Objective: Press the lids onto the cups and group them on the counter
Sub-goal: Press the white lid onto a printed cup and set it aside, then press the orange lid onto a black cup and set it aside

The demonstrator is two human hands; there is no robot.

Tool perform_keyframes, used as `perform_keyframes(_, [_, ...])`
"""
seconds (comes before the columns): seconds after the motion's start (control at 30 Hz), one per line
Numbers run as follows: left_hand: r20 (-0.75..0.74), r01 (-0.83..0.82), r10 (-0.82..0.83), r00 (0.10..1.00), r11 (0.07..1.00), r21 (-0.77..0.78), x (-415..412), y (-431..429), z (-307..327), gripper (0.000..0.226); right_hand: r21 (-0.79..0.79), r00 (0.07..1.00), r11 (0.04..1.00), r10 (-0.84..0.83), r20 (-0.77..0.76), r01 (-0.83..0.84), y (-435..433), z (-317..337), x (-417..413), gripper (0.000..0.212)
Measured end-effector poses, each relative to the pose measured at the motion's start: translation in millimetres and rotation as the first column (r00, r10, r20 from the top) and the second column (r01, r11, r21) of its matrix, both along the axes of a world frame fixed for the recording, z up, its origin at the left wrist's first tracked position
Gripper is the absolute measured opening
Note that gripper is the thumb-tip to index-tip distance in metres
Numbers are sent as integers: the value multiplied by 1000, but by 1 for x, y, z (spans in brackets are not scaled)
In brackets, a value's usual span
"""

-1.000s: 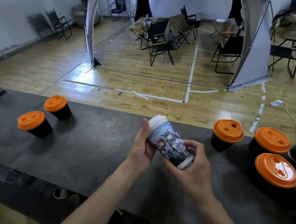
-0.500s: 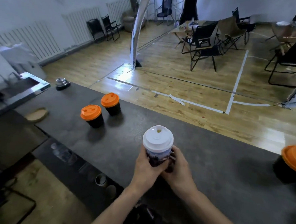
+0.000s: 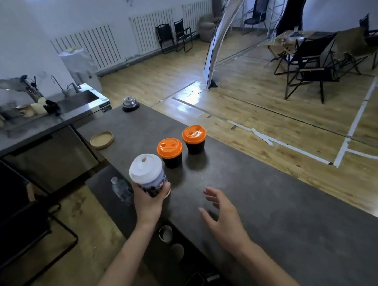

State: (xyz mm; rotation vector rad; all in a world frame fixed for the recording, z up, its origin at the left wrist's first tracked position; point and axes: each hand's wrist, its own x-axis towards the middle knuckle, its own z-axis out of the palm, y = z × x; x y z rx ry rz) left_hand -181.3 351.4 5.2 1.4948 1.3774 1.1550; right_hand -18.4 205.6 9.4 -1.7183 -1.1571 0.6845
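Setting the white-lid cup (image 3: 147, 180) down next to the pair looked like the step in hand. The cup was upright in the left hand (image 3: 149, 204), whose fingers were wrapped round its lower body. It sat at the near edge of the surface (image 3: 278, 214), just beside the near orange cup (image 3: 169, 152). The fingers hid its base, so I couldn't tell whether it had touched down.

The white lid (image 3: 145, 167) looked level and seated all round on the side I could see; the far rim wasn't visible.

The right hand (image 3: 225, 222) hovered low over the surface, well to the right of the cup, fingers spread and holding nothing.

The far orange cup (image 3: 194, 138) stood just behind the near one. Both were lidded and close together but not touching.

To do the step well, my read:
- Keep the cup vertical and lower it straight down, because the grip was low and the lid end was top-heavy.
- Land it well clear of the near edge, since that edge was close and there was open shelving below.
- Leave a small gap to the near orange cup, so the knuckles wouldn't bump it when the fingers opened.
- Let go only once the base was flat, then draw the fingers back towards the body.
- Give the lid a quick flat-palm press if the far rim turned out to be lifted.

A coaster (image 3: 102, 139) and a bell (image 3: 130, 104) sat further left and were not in the way.
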Motion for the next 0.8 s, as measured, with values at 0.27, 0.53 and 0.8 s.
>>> perform_keyframes(0.27, [-69,-65,66,995,998,15,-1,56,-12,83,-6,999,999,-41,26,42,8,-11,-1,41])
perform_keyframes(0.53, [81,-102,106,991,993,-51,-7,-7,-23,79,64,990,988,-140,-18,140,-8,-8,13,36])
perform_keyframes(0.8, [-31,479,-482,875,856,195,63,-121,-18,21,175,910,895,-414,-22,411,-111,14,61,36])
